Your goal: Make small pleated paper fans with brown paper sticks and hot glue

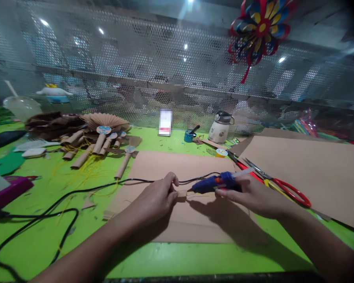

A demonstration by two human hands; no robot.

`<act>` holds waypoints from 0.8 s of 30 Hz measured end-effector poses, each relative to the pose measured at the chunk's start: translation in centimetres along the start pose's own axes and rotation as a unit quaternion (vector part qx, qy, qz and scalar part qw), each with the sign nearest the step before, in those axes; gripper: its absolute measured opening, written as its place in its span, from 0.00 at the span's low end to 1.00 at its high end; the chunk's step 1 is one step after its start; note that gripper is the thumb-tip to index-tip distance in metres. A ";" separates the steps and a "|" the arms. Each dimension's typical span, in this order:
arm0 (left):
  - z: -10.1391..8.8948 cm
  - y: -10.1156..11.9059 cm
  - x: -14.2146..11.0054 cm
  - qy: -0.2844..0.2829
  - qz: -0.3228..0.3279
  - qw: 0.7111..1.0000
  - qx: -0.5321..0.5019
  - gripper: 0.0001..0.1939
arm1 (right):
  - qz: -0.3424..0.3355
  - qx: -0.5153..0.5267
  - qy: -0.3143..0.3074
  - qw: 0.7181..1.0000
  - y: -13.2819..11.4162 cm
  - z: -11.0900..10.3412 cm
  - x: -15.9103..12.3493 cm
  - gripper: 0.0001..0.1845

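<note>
My left hand pinches a small piece of rolled brown paper between thumb and fingers, just over a stack of brown paper sheets. My right hand grips a blue glue gun whose nozzle points left, at the end of the paper roll. Whether the nozzle touches the roll, I cannot tell. A clear glue stick pokes out of the gun's back. Yellow thread runs below the gun, beside the roll.
A black cord crosses the green table from a purple power strip. Red-handled scissors lie beside my right hand, near large brown sheets. Paper fans with rolled handles lie left; a phone and a flask stand behind.
</note>
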State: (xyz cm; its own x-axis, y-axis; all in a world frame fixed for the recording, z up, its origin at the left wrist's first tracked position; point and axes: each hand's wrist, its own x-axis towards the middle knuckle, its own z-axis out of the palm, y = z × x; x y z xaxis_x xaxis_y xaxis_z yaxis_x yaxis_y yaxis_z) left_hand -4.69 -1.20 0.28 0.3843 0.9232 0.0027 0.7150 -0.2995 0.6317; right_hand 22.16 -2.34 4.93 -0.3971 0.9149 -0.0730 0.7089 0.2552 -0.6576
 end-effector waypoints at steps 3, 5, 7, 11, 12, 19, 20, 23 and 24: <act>0.0 -0.5 0.3 -0.009 -0.014 1.000 -0.015 0.09 | -0.004 -0.002 0.005 1.000 -0.4 -0.2 0.1 0.23; 0.0 -0.7 0.5 -0.016 -0.012 0.999 -0.033 0.08 | -0.002 -0.003 0.019 1.000 -0.3 0.2 0.2 0.24; -0.1 -0.7 0.7 -0.027 -0.007 0.998 -0.048 0.07 | 0.013 -0.007 0.037 0.999 0.1 0.7 0.2 0.24; -0.5 -0.2 0.8 -0.046 -0.022 0.998 -0.040 0.07 | 0.032 -0.016 0.031 0.999 0.8 1.3 -0.1 0.24; -0.6 0.0 0.8 -0.045 -0.027 0.998 -0.036 0.07 | 0.029 -0.010 0.027 0.999 0.9 1.3 -0.2 0.24; -1.0 0.6 0.3 -0.053 -0.041 0.997 -0.024 0.08 | 0.014 -0.011 0.039 0.999 0.4 1.5 -0.4 0.22; -1.0 0.6 0.3 -0.053 -0.040 0.997 -0.025 0.07 | 0.008 -0.015 0.043 0.999 0.3 1.7 -0.3 0.21; -0.9 0.7 0.3 -0.056 -0.034 0.997 -0.028 0.07 | -0.012 -0.026 0.058 0.998 0.0 2.0 -0.2 0.19; -0.9 0.7 0.3 -0.056 -0.033 0.997 -0.027 0.07 | -0.017 -0.028 0.059 0.998 0.0 2.1 -0.2 0.19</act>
State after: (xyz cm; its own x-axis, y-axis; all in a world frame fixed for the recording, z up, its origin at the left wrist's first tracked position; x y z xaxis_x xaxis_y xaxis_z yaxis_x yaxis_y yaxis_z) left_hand -4.61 -0.93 1.38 0.4028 0.9066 -0.1259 0.7096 -0.2225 0.6685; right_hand 21.02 -3.19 3.42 -0.3514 0.9354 0.0398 0.7297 0.3002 -0.6143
